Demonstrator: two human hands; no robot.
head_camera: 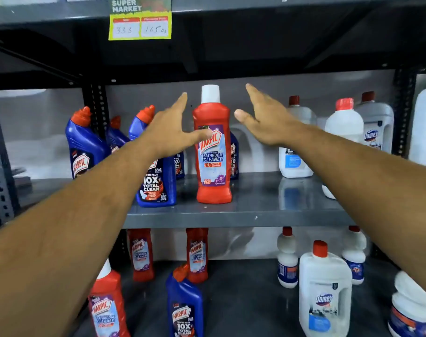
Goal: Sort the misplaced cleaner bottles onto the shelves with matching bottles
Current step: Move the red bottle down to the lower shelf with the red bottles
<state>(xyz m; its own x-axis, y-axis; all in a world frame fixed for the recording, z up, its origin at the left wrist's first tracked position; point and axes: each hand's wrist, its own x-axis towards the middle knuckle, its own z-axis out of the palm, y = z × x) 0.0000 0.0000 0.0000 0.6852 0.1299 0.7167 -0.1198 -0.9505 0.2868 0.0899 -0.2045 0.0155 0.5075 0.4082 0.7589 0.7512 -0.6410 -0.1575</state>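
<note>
Both palms spread wide, my left hand (169,132) at nine o'clock, right hand (263,117) at three of the red bottle (213,152) upright among blue bottles (156,181). I'd clasp its waist squarely, lift straight.

The grey metal shelf (255,212) carries a red bathroom-cleaner bottle (213,152) between the two grips, blue bottles (85,144) beyond the left grip, white bottles (344,132) beyond the right.
</note>
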